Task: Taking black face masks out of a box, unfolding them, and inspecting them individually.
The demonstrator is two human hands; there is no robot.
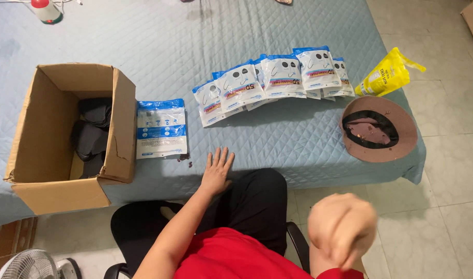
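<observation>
Blue quilt: a pale blue quilted cover (298, 139) spreads over the bed and carries everything.
Left hand: the left hand (216, 170) lies flat on the quilt at the near edge, fingers (219, 157) spread and straight, holding nothing.
Right hand: the right hand (342, 230) is raised close to the camera and blurred, curled into a loose fist; I cannot tell whether anything is inside it.
Nearest pack: a single blue-and-white pouch (161, 128) lies flat just left of the left hand, beside the cardboard box (123, 124).
Box contents: dark, folded masks (92, 137) sit inside the open box.
Row of pouches: more blue-and-white packs (272, 82) overlap in a fanned row further back.
Other things: a brown hat (379, 129) lies upside down at the right edge, a yellow bag (386, 73) behind it.
Doing it well: in my judgement, a flat palm steadies the quilt; the lone pouch is best lifted by its edge so it stays flat.
</observation>
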